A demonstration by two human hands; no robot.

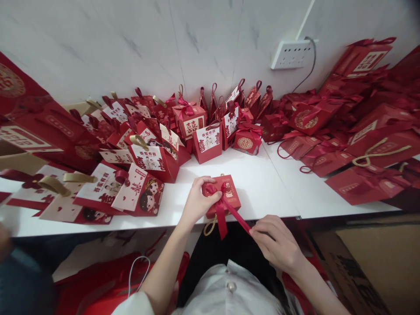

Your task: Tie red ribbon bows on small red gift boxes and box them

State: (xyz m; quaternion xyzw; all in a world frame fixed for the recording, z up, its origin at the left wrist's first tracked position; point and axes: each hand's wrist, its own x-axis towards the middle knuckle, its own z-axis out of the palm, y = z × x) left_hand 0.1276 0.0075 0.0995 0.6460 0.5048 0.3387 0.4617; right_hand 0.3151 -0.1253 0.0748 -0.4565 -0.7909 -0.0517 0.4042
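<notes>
A small red gift box (232,192) with gold lettering lies at the front edge of the white table, a gold cord loop hanging from its near side. Across its top runs a red ribbon (222,218) tied in a bow. My left hand (201,197) rests on the box's left side, with the thumb pressing on the bow and the fingers curled over the far edge. Pinched between the fingers of my right hand (277,238) is one ribbon tail, drawn taut toward the lower right, off the table edge.
Many finished red and white gift boxes (147,162) crowd the table's left and back. A heap of red boxes (370,153) fills the right side. A white power strip (292,54) hangs on the wall. Someone's dark sleeve (24,280) shows at lower left; cardboard (377,249) stands lower right.
</notes>
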